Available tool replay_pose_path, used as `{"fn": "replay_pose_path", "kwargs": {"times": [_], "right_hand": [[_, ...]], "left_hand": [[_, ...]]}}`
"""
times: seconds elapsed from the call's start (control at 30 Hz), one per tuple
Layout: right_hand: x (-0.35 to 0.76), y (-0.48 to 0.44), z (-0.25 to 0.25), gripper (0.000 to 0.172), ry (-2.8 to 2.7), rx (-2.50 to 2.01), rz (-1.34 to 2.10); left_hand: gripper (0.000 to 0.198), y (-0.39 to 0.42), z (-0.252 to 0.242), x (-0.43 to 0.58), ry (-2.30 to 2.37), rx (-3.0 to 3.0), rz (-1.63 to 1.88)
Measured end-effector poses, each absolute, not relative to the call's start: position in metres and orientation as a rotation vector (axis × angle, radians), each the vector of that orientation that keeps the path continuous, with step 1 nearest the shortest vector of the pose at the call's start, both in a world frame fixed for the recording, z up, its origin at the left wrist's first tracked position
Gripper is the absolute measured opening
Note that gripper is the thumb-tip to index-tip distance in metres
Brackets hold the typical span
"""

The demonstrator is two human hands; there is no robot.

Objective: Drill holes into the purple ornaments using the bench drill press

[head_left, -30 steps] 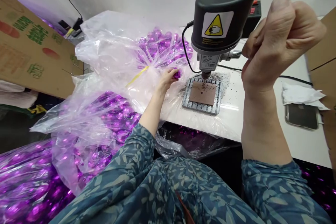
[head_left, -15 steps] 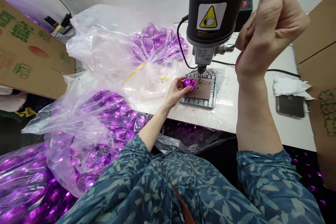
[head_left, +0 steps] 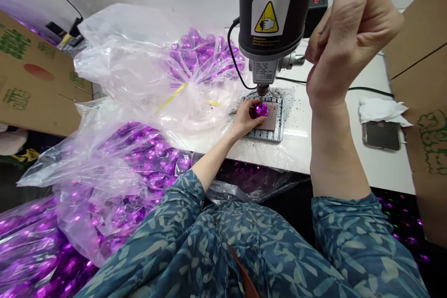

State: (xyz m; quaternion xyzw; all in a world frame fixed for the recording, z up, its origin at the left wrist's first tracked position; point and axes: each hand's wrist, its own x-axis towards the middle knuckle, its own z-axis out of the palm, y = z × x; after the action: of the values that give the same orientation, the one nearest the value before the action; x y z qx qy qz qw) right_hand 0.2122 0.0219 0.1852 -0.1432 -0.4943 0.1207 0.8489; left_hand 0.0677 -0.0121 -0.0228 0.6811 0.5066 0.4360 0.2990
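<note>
My left hand (head_left: 246, 118) pinches a shiny purple ball (head_left: 260, 110) and holds it on the brown board of the metal drill table (head_left: 275, 132), right under the chuck (head_left: 262, 89) of a black bench drill (head_left: 275, 9). My right hand (head_left: 349, 32) is raised high at the right of the drill head, fist closed round the drill's feed handle (head_left: 295, 60), most of which is hidden by my fingers.
Clear plastic bags full of purple balls (head_left: 199, 60) lie left of the drill and hang below the white table (head_left: 349, 149). A phone (head_left: 380, 136) and crumpled tissue (head_left: 380, 111) lie at the right. Cardboard boxes (head_left: 31, 84) stand at both sides. Dark drill dust surrounds the drill table.
My left hand carried the purple ball from the bag's mouth rightward onto the board beneath the chuck. My right hand stayed closed on the handle.
</note>
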Motion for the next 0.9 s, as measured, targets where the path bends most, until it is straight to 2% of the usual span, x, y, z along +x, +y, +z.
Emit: {"fn": "replay_pose_path", "kwargs": {"times": [0.2,0.53,0.9], "right_hand": [[0.209,0.011,0.179,0.077,-1.024,-0.259,0.249],[0.216,0.002,0.138,0.077,-1.038,-0.274,0.172],[0.230,0.022,0.086,0.081,-1.097,-0.481,0.054]], "left_hand": [[0.061,-0.009,-0.041,0.066,1.236,1.740,1.201],[0.063,-0.009,-0.046,0.064,1.193,1.740,1.233],[0.067,-0.004,-0.057,0.061,1.140,1.788,1.240]]}}
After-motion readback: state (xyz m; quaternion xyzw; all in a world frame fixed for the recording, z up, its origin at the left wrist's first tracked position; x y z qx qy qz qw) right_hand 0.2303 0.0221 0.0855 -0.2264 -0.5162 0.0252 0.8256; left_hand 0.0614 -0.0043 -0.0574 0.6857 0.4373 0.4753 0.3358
